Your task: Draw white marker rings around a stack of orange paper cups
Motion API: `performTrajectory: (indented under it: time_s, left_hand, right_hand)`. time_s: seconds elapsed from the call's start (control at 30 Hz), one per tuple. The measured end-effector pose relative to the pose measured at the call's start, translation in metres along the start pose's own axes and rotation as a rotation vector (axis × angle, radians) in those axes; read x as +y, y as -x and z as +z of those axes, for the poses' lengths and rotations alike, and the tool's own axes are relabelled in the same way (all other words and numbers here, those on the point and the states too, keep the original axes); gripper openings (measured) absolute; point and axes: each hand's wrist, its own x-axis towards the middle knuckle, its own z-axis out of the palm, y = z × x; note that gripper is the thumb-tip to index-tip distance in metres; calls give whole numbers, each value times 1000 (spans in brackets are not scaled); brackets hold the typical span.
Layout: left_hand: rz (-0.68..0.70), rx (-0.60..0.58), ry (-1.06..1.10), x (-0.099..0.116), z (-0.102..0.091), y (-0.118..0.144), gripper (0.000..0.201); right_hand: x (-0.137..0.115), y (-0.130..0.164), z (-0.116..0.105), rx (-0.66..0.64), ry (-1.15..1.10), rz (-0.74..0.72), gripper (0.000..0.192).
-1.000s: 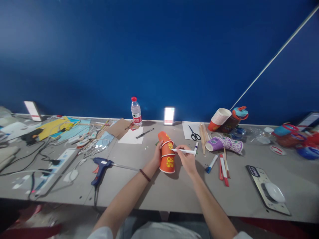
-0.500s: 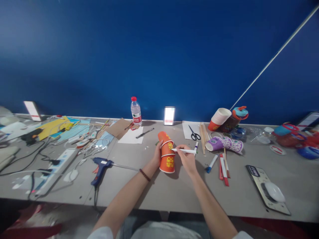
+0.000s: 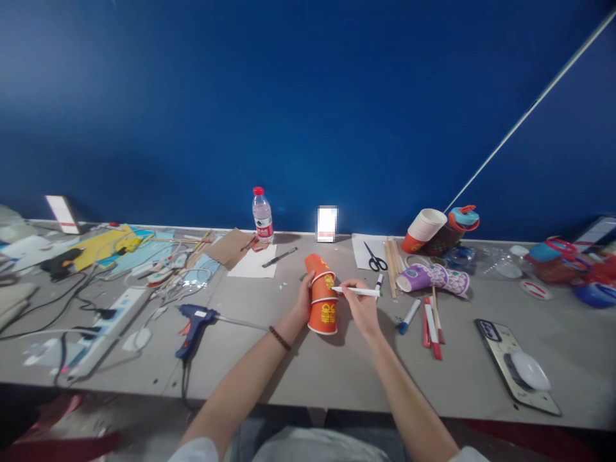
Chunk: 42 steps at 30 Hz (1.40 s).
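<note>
Holding three orange cups [image 3: 320, 290], set end to end, at the middle of the desk [image 3: 240, 375], with the left hand [image 3: 303, 300] curled against the left side; pinching a white pen [image 3: 359, 292] in the right hand [image 3: 363, 311], tip at the middle cup, touching or just short: cannot tell which. Could streak the ink if letting the row roll under a loose left grip, dent the paper by pressing too hard, or part the cups by bending the row. Might also knock the glue stick [image 3: 243, 323], close to the left wrist and poking from the glue gun [image 3: 194, 330]. Grey underneath, cluttered; to the left, a power strip [image 3: 113, 330]; far, a bottle [image 3: 262, 215] before a blue wall [image 3: 308, 115]; to the right, scissors [image 3: 376, 260], purple cups [image 3: 436, 277], loose markers [image 3: 410, 314], a phone [image 3: 498, 359] under a white mouse [image 3: 530, 370].
</note>
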Motion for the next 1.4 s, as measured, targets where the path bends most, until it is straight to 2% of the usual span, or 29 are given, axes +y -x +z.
performTrajectory:
  time_s: [0.77,1.4]
  left_hand:
    - [-10,-12,-7,0,3,3,39]
    - [-22,-2,-1,-1,2,1,40]
  right_hand:
    - [6,-1,-4,44,7,-9,20]
    - [0,-1,-3,4,50,-10,15]
